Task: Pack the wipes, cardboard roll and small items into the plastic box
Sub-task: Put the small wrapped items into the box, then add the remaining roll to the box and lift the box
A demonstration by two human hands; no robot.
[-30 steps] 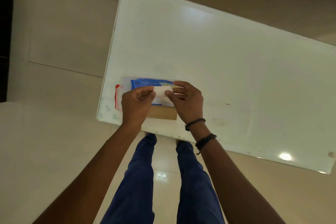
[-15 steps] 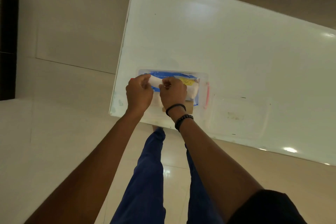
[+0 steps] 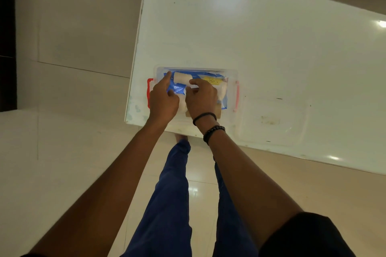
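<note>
A clear plastic box point(image 3: 231, 74) with red side clips stands at the near left corner of the white table point(image 3: 250, 37). Inside lies a blue wipes pack point(image 3: 211, 79) with a yellow label. A small white roll point(image 3: 182, 77) lies across the pack. My left hand point(image 3: 163, 100) touches the roll's left end with its fingertips, and my right hand point(image 3: 201, 100) pinches the roll's right end. A brown cardboard roll point(image 3: 218, 113) peeks out at the box's near side, mostly hidden under my right hand. Another pale roll point(image 3: 223, 92) lies to the right.
The box's clear lid point(image 3: 271, 121) lies flat on the table just right of the box. The table edge runs close under my wrists. My legs in blue trousers and a tiled floor point(image 3: 73, 131) show below.
The view has shifted, so the box sits farther right in frame. Both hands stayed on the white roll over the wipes pack, now set toward the box's left end.
</note>
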